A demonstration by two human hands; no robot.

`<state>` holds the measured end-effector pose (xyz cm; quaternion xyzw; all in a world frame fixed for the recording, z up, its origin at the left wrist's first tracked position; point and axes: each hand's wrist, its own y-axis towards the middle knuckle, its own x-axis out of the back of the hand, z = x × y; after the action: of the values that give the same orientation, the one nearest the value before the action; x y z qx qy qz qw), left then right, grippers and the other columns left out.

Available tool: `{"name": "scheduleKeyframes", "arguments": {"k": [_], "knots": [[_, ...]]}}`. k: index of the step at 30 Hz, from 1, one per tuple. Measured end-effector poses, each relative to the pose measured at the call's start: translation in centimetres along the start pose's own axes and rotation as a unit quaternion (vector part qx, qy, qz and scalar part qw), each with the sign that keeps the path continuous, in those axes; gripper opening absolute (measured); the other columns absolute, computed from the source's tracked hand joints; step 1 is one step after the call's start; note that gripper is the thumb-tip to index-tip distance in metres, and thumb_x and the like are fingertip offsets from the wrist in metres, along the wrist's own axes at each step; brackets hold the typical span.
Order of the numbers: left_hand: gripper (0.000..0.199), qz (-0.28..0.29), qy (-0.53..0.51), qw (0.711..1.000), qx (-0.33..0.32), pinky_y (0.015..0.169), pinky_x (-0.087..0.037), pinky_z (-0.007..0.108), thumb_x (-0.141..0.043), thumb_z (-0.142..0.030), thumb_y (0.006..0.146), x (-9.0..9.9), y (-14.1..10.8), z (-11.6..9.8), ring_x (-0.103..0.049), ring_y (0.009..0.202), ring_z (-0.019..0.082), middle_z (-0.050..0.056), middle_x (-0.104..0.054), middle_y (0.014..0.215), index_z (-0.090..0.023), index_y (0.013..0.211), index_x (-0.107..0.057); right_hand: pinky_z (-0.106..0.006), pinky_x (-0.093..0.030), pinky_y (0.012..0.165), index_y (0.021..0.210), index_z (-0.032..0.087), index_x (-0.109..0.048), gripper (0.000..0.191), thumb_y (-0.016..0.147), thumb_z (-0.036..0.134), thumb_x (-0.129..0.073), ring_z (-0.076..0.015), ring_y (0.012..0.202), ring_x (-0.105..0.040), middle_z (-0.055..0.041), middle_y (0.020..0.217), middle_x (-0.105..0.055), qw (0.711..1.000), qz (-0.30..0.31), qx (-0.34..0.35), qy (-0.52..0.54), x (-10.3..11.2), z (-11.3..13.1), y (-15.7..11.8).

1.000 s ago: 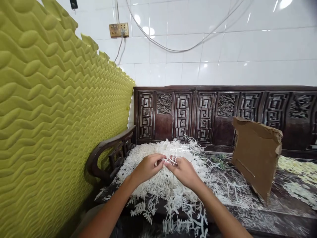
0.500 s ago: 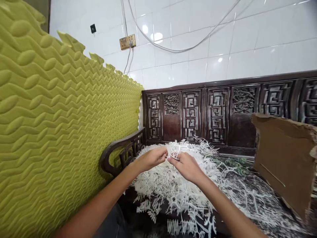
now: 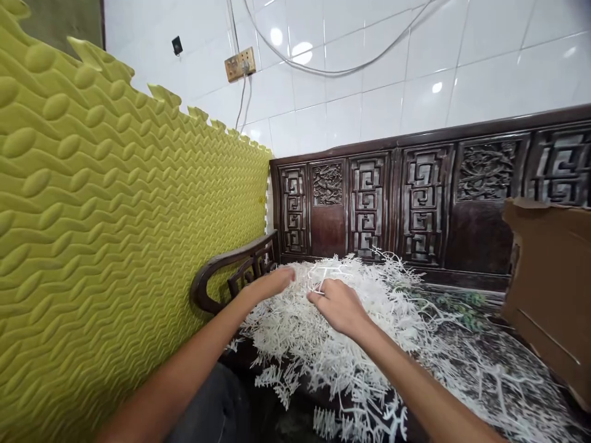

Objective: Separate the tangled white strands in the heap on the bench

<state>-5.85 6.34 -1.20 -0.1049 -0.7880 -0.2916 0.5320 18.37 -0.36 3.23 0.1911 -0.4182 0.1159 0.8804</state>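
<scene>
My right hand (image 3: pixel 340 306) pinches a thin white plastic branch (image 3: pixel 325 271) between thumb and fingers, and its forked twigs stick up above the knuckles. To the left, apart from that branch, my left hand (image 3: pixel 277 282) has its fingers curled and slightly blurred; whether anything small is in them I cannot make out. Beneath and around both hands spreads a heap of white artificial branches (image 3: pixel 295 332), tangled together on the dark wooden bench.
The carved bench back (image 3: pixel 329 231) runs along the tiled wall, with a curved armrest (image 3: pixel 203 283) at left. A yellow foam mat (image 3: pixel 138 246) stands upright on the left. A cardboard piece (image 3: pixel 549 277) stands at right, near some green sprigs (image 3: pixel 471 304).
My left hand has drawn away to the left from my right hand, which keeps hold of the white branch. The view has shifted slightly.
</scene>
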Motion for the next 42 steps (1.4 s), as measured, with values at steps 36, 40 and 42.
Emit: {"name": "scheduleKeyframes", "arguments": {"k": [36,40,42], "knots": [[0.021,-0.051,-0.321,0.945,-0.02,0.053,-0.04,0.018,-0.057,-0.03,0.086,1.6,-1.0,-8.7,-0.052,0.068,0.011,0.002,-0.054,0.073,-0.014,0.073,-0.054,-0.024,-0.025,0.049,0.065,0.019,-0.044,0.039,0.086,0.051,-0.05,-0.01,0.052,-0.03,0.0037,0.058,-0.034,0.979,0.037,-0.041,0.196,-0.7,-0.1,-1.6],[0.026,-0.036,-0.334,0.942,-0.021,0.052,-0.04,0.019,-0.059,-0.034,0.085,1.5,-1.6,-7.8,-0.051,0.062,0.01,0.001,-0.05,0.073,-0.014,0.072,-0.052,-0.024,-0.026,0.049,0.065,0.018,-0.047,0.032,0.086,0.042,-0.048,-0.0096,0.052,-0.032,0.0035,0.059,-0.034,0.97,0.061,-0.055,0.229,-1.0,1.1,-1.6],[0.028,-0.028,-0.346,0.938,-0.019,0.051,-0.04,0.02,-0.06,-0.037,0.085,1.3,-1.6,-7.4,-0.05,0.059,0.009,0.0,-0.049,0.073,-0.014,0.072,-0.052,-0.024,-0.025,0.049,0.062,0.018,-0.044,0.03,0.084,0.037,-0.048,-0.0091,0.052,-0.03,0.0037,0.059,-0.033,0.965,0.067,-0.044,0.249,-1.0,1.3,-1.6]]}}
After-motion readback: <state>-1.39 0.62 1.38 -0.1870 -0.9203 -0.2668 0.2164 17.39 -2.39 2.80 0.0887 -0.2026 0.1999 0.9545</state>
